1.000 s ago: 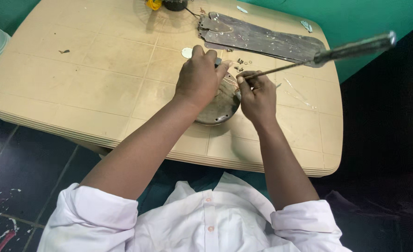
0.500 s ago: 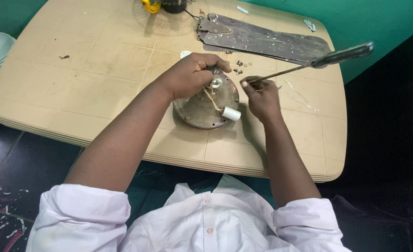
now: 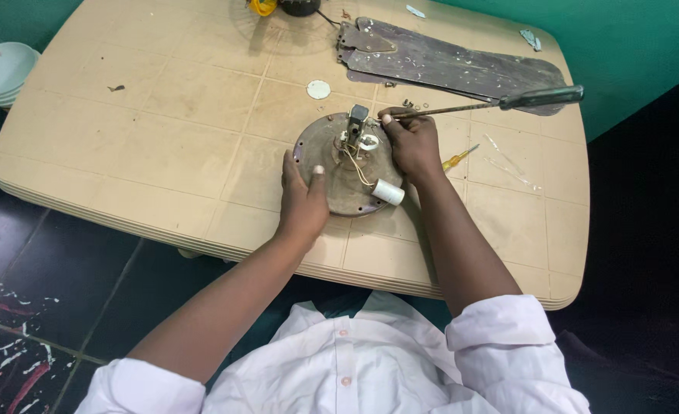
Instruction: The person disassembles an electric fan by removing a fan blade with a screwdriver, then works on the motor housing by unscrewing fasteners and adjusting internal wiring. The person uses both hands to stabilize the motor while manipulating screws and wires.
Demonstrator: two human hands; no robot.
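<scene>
With the round metal plate (image 3: 347, 165) at table centre pinned flat by the open left hand (image 3: 303, 201) at its 8 o'clock, and the screwdriver (image 3: 500, 102) pinched in the closed right hand (image 3: 412, 142) at 2 o'clock, the thin wires (image 3: 357, 165) could be nicked should the tip slip.

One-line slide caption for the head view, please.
Left hand steadies a round metal motor plate on a beige table; right hand holds a long screwdriver.
</scene>
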